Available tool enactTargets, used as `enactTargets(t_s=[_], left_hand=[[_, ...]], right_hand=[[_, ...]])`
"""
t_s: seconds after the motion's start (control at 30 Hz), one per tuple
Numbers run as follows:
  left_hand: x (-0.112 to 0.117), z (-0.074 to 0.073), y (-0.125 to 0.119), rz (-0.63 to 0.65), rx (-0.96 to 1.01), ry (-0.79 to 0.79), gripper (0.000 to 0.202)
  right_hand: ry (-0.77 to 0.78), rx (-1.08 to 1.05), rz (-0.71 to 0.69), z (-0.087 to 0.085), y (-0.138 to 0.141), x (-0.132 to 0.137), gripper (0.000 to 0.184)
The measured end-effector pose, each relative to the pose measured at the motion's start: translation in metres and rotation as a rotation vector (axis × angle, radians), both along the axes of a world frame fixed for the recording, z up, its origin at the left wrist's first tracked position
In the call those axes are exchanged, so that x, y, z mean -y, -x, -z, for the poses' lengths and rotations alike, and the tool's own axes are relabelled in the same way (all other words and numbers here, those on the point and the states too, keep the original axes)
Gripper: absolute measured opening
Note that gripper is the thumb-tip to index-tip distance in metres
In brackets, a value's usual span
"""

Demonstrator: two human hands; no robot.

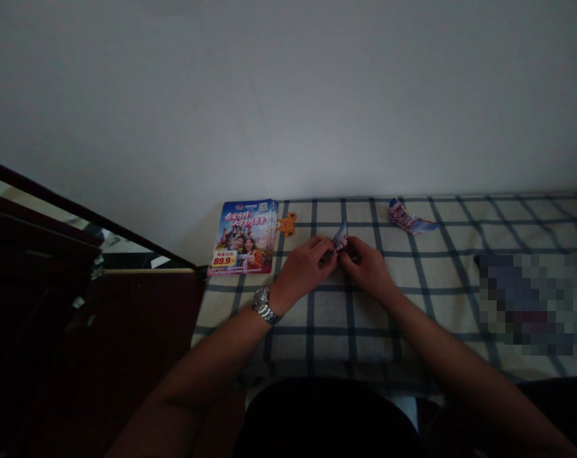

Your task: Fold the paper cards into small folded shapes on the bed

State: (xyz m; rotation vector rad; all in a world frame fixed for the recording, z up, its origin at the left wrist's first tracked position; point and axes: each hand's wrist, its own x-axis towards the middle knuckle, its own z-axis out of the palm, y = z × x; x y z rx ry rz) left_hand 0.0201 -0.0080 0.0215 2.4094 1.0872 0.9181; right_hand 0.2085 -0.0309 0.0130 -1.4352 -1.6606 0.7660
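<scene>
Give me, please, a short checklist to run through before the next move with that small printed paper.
1. Both hands on the paper: ok. The left hand and the right hand pinch the small printed paper between them.
2. Surface underneath: ok. The checked cloth lies flat under the hands.
3. Flyer stack out of the way: ok. It lies to the left of the left hand, apart from it.
4. Other folded paper piece apart from the hands: ok. It lies farther back, to the right.
5. Paper edges lined up: cannot tell. The fingers cover most of it.
6. Lighting: not ok. The scene is dim.
</scene>
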Motion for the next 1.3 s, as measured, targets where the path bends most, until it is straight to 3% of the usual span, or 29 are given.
enactTargets(t_s=[0.1, 0.6, 1.3], left_hand=[[0.001, 0.0, -0.001, -0.014, 0.003, 0.004, 0.002], [-0.001, 0.001, -0.003, -0.075, 0.02, 0.056, 0.008], [-0.005, 0.01, 0.002, -0.023, 0.133, 0.122, 0.005]], right_hand=[[-0.003, 0.05, 0.048, -0.001, 0.0, 0.001, 0.014], [0.027, 0.137, 0.043, 0.0, 0.001, 0.002, 0.021], [0.03, 0.103, -0.03, 0.003, -0.005, 0.001, 0.022]])
